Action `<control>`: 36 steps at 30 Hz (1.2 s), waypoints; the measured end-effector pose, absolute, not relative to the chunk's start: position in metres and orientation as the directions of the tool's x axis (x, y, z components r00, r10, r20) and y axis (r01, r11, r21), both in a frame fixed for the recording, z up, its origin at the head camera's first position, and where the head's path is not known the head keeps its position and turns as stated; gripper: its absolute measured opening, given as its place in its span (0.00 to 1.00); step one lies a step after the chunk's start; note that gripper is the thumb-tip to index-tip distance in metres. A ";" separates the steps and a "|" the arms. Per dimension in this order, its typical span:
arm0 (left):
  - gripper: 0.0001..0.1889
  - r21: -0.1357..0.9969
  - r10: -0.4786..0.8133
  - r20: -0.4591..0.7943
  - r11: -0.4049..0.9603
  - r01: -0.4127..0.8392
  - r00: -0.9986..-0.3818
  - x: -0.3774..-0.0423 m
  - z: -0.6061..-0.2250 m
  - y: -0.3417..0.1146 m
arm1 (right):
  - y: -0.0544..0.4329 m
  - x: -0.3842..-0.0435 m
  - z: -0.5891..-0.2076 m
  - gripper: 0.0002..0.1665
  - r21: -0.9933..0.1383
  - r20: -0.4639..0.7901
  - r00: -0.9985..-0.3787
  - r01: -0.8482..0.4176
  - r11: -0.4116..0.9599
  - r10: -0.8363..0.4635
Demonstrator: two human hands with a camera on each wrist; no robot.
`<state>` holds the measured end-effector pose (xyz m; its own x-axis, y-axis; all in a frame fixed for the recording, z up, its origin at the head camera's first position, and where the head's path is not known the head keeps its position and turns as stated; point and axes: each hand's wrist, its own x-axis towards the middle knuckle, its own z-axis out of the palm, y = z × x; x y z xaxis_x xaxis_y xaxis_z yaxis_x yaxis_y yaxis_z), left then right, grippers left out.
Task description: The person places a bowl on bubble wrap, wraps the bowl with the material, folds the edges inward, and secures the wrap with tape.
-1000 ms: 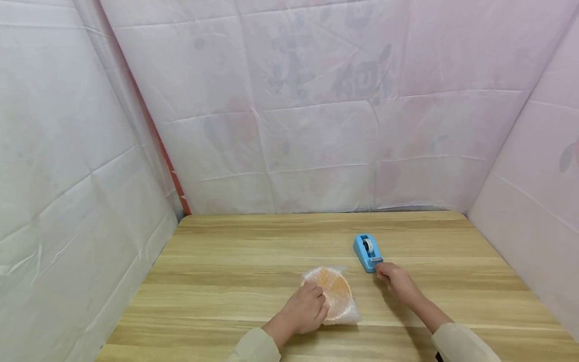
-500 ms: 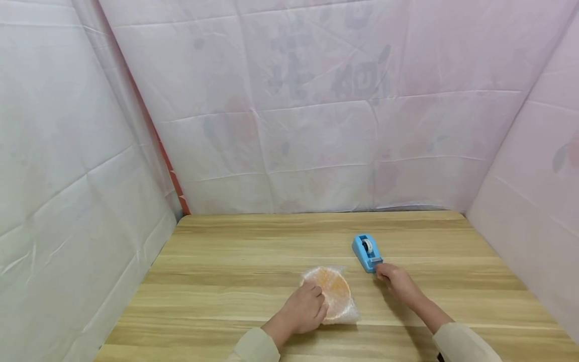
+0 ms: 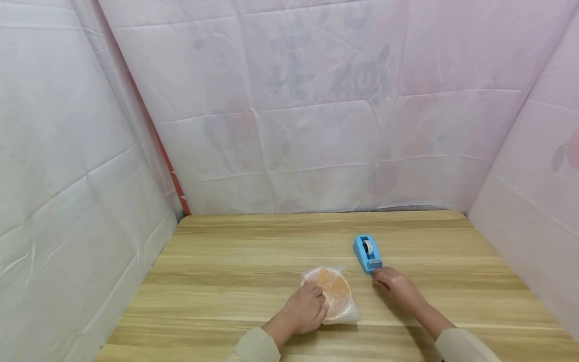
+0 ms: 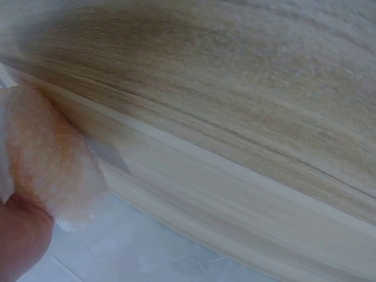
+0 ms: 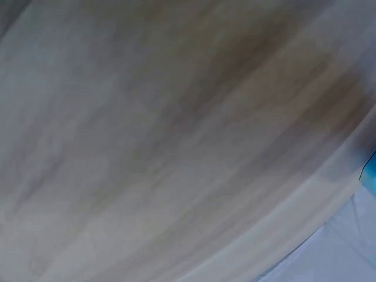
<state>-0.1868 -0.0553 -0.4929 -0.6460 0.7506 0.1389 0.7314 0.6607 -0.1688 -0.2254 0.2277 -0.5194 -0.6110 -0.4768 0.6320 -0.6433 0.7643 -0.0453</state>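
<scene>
A round orange-and-white thing in bubble wrap (image 3: 336, 294) lies on the wooden table. My left hand (image 3: 304, 307) grips its left side, fingers bent over the top; the left wrist view shows the thumb (image 4: 23, 232) against the wrapped edge (image 4: 53, 158). Farther right stands a blue tape dispenser (image 3: 365, 254) holding a white roll of tape (image 3: 368, 246), its cutter end toward me. My right hand (image 3: 400, 289) has curled fingers pinched together right at that cutter end; any strip between them is too fine to make out. Only a blue corner of the dispenser (image 5: 369, 175) enters the right wrist view.
The wood-grain table (image 3: 235, 251) reaches back to a pale hanging sheet (image 3: 316, 151). More sheets hang along the left side (image 3: 90, 201) and the right side (image 3: 534, 191). A red strip (image 3: 176, 186) runs down the left corner.
My right hand has shifted slightly toward me and to the left, and the dispenser's cutter end has moved slightly with it. My left hand and the wrapped thing stay in place.
</scene>
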 end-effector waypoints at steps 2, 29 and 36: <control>0.19 -0.167 0.750 0.130 0.661 0.731 -0.648 -0.187 -0.493 -0.055 | 0.227 -0.225 -0.520 0.14 -0.024 0.643 -0.587 -0.657 0.753 -0.492; 0.19 -0.136 0.746 0.123 0.666 0.734 -0.654 -0.186 -0.494 -0.054 | 0.221 -0.220 -0.518 0.11 -0.025 0.634 -0.536 -0.734 0.679 -0.557; 0.19 -0.146 0.752 0.136 0.659 0.738 -0.645 -0.187 -0.492 -0.053 | 0.220 -0.217 -0.515 0.20 -0.087 0.590 -0.607 -0.703 0.706 -0.532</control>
<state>-0.1866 -0.0535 -0.4923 -0.6450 0.7520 0.1363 0.7378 0.6592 -0.1455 -0.2174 0.2200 -0.5151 -0.6070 -0.5323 0.5900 -0.7032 0.7057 -0.0867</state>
